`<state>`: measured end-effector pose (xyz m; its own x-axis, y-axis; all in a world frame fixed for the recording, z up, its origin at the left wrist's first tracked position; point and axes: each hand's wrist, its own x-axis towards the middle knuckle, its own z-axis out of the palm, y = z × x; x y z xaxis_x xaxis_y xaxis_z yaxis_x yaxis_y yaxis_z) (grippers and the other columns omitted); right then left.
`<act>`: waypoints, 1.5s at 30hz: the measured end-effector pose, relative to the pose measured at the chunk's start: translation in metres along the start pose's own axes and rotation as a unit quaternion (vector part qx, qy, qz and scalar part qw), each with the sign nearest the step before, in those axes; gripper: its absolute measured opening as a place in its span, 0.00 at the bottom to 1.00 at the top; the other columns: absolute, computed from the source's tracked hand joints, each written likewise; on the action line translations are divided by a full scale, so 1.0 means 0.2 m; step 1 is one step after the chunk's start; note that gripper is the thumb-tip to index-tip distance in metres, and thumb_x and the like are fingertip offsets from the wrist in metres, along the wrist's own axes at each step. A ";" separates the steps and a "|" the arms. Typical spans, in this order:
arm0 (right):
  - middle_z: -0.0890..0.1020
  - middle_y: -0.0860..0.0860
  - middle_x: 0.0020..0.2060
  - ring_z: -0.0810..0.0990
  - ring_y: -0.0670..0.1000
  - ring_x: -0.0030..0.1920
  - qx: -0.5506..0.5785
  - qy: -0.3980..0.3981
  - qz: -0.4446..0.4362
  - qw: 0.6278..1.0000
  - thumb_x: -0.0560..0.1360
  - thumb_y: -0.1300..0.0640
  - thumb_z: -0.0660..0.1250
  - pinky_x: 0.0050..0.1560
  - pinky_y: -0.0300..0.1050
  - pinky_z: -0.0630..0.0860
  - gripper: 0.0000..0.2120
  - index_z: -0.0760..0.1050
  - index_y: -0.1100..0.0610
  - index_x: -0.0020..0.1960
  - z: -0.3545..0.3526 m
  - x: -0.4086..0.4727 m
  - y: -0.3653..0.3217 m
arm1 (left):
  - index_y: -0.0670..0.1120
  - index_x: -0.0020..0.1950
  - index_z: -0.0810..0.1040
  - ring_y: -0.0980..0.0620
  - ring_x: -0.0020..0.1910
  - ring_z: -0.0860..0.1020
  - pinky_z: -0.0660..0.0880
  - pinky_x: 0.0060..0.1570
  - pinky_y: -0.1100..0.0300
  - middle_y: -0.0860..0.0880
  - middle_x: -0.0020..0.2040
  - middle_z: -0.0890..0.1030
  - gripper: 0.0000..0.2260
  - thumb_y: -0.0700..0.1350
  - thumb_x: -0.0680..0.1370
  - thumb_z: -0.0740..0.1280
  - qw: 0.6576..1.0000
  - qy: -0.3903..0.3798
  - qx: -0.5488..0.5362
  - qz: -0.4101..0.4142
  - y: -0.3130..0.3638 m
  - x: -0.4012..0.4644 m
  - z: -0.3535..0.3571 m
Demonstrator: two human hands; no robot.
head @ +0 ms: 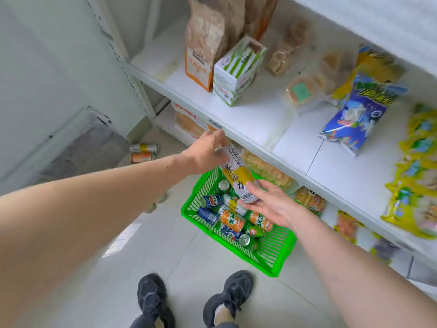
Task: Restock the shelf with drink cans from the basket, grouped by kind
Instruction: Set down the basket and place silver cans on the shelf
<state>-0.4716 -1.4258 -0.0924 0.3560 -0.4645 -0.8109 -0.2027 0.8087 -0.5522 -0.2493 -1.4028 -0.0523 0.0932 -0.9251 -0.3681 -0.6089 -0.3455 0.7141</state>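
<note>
Left hand [208, 150] grips tilted can's [238, 176] top; right hand's [272, 204] relaxed fingers touch its base.

Bright, even, soft-shadowed light; wide-angle bending at the edges, motion blur smearing the right-hand snack packets [411, 185].

A tall white-and-yellow can [237, 172] was tilted above the green basket [272, 252], its top held by the left hand [208, 152] and its base resting against the right hand [267, 202]. The basket stood on the floor beside the white shelf [248, 129] and held blue, orange and green cans lying jumbled. Two cans [143, 152] lay on the floor by the wall.
</note>
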 end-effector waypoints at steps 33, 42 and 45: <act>0.84 0.53 0.54 0.82 0.54 0.56 -0.304 0.085 -0.340 0.886 0.68 0.59 0.79 0.58 0.49 0.79 0.24 0.76 0.60 0.61 0.65 -1.35 -1.19 | 0.48 0.49 0.67 0.44 0.48 0.79 0.77 0.45 0.51 0.46 0.51 0.81 0.16 0.44 0.73 0.74 0.962 0.015 -0.015 0.272 1.42 -0.59 -1.44; 0.82 0.52 0.56 0.81 0.53 0.57 -0.320 0.113 -0.379 0.861 0.69 0.56 0.78 0.61 0.53 0.77 0.23 0.73 0.56 0.61 0.50 -1.15 -1.62 | 0.47 0.53 0.70 0.49 0.51 0.78 0.76 0.43 0.60 0.46 0.59 0.77 0.13 0.47 0.75 0.71 0.958 0.059 -0.096 0.263 1.62 -0.24 -1.55; 0.81 0.54 0.57 0.80 0.55 0.58 -0.301 0.127 -0.383 0.864 0.71 0.58 0.77 0.61 0.51 0.76 0.25 0.72 0.59 0.64 0.45 -1.07 -1.73 | 0.46 0.57 0.71 0.51 0.53 0.76 0.71 0.40 0.67 0.47 0.62 0.77 0.11 0.50 0.78 0.66 0.963 0.088 -0.062 0.247 1.62 -0.10 -1.59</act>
<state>-0.3954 -1.5741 0.2901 0.3995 -0.9064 -0.1369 -0.4621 -0.0702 -0.8840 -0.1981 -1.5466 0.3755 -0.0445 -0.9900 0.1340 -0.5164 0.1377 0.8452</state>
